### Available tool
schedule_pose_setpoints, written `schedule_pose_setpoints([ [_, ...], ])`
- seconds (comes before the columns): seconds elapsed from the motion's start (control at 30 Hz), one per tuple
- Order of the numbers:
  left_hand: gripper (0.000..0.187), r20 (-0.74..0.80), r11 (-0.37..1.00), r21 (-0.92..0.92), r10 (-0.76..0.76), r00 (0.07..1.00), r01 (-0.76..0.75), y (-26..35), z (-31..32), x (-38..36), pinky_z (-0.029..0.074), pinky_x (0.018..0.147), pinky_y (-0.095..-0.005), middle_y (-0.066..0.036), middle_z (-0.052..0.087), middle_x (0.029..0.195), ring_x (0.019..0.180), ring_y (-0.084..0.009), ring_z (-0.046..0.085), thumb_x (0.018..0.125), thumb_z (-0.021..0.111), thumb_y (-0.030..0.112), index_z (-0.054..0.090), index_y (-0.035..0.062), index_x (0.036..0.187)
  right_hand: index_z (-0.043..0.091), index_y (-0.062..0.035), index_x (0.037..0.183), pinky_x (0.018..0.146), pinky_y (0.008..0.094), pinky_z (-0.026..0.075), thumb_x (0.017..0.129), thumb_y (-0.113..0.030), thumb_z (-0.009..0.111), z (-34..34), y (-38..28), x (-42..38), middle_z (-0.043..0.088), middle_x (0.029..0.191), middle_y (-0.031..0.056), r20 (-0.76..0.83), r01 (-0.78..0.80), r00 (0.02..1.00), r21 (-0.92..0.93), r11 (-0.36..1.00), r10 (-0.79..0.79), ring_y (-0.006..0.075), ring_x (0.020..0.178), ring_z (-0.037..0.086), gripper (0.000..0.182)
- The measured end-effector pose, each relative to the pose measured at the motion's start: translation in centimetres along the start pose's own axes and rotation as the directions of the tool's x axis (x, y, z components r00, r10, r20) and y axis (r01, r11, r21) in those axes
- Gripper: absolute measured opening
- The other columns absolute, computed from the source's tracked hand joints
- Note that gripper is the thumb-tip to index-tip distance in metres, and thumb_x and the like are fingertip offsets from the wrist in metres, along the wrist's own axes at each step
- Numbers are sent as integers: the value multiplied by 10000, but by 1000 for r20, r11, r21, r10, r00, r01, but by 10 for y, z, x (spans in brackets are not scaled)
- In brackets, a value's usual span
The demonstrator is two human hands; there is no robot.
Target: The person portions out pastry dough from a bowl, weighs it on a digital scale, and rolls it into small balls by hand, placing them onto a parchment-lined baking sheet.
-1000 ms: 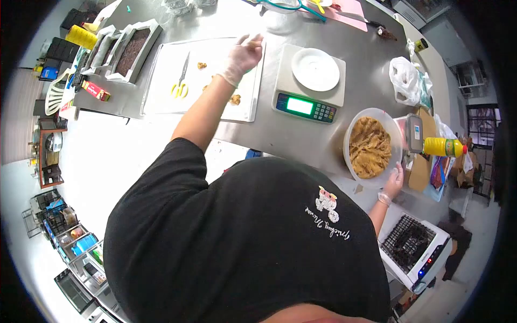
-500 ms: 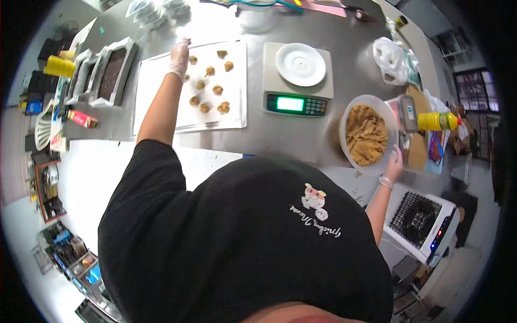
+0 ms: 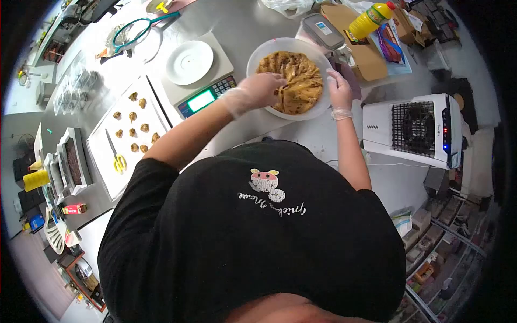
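Observation:
A clear plastic bowl [image 3: 253, 59] full of brown dough [image 3: 299, 81] sits on the steel table in front of me. My left hand [image 3: 258, 89], in a thin clear glove, reaches into the bowl from its left side with the fingers curled into the dough. My right hand [image 3: 339, 89], also gloved, grips the bowl's right rim. To the left lies a white baking tray [image 3: 102, 161] with several small dough lumps [image 3: 132, 129] and yellow-handled scissors [image 3: 114, 159] on it.
A digital scale [image 3: 207, 99] with a white plate [image 3: 188, 62] on it stands between tray and bowl. Pans of dark batter [image 3: 72, 161] lie far left. A lidded container [image 3: 323, 29], cardboard box [image 3: 369, 56] and yellow bottle [image 3: 369, 19] lie behind the bowl; a white fan unit [image 3: 414, 129] stands right.
My left hand has left the far side of the baking tray and swung right into the bowl of dough. My head has turned toward the bowl. The right hand stays on the rim.

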State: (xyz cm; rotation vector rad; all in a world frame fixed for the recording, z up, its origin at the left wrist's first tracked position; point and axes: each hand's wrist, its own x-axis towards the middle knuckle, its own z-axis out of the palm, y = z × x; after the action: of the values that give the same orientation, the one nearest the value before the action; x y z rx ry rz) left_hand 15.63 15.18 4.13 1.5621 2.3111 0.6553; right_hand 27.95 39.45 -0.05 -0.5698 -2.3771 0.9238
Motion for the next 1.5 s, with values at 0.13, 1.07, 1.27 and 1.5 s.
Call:
schedule_pose_setpoints([
  [0.13, 341, 272, 963, 256, -160, 949, 89, 23, 30, 37, 495, 806, -402, -169, 633, 968, 966, -295, 604, 740, 621, 150, 623, 46, 1065, 632, -68, 1028, 833, 319, 461, 805, -78, 483, -1, 1, 0, 645, 1016, 119, -7, 20, 1000, 61, 998, -20, 256, 947, 615, 268],
  [1.07, 484, 119, 258, -925, -499, 859, 278, -74, -91, -21, 412, 981, -281, -153, 521, 1176, 1086, -197, 531, 881, 566, 186, 398, -40, 1275, 639, -50, 1001, 830, 314, 465, 800, -47, 506, 6, 14, 1, 654, 995, 102, -72, 101, 993, 96, 990, -94, 235, 930, 620, 241],
  [1.27, 311, 20, 436, -794, -678, 735, 424, -152, -104, -56, 480, 895, -251, -116, 598, 1012, 954, -175, 597, 852, 598, 144, 506, -15, 1103, 631, -44, 1044, 872, 293, 436, 806, -39, 509, 4, 9, 0, 648, 1033, 85, -7, -5, 1000, 132, 991, 6, 194, 973, 599, 267],
  [1.5, 156, 18, 323, -886, -695, 718, 334, -193, -88, -75, 495, 865, -255, -131, 591, 1018, 945, -194, 603, 837, 595, 70, 538, -8, 959, 624, -34, 1071, 894, 266, 414, 837, -84, 534, 5, 14, 0, 642, 1060, 73, 7, -41, 999, 112, 993, 41, 159, 1000, 581, 256],
])
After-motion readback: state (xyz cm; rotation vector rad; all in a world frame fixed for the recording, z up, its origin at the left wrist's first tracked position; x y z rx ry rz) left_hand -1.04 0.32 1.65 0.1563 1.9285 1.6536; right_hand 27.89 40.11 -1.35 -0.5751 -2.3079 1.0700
